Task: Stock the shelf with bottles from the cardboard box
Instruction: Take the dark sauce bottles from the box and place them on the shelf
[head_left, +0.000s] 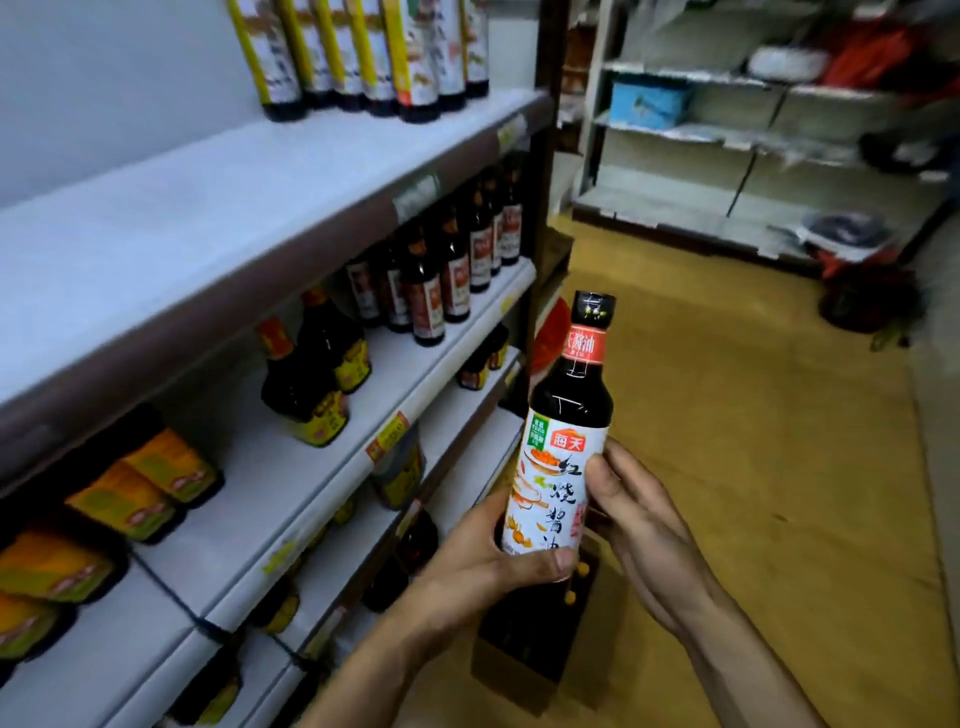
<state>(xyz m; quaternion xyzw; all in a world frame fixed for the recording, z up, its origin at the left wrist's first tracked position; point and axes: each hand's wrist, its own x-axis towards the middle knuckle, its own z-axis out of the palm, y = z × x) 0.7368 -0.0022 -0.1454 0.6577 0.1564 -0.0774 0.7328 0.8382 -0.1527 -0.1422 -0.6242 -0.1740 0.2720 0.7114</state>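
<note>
Your left hand (493, 564) grips base of dark white-labelled glass bottle (563, 457), right hand (641, 519) clasps side — upright, label toward you, ready for white metal shelf (249, 208).

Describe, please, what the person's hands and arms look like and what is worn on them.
The left hand and right hand are bare: no gloves, no rings visible. The left forearm and right forearm are uncovered down to the picture's edge, with no sleeve, watch or bracelet in view.
</note>
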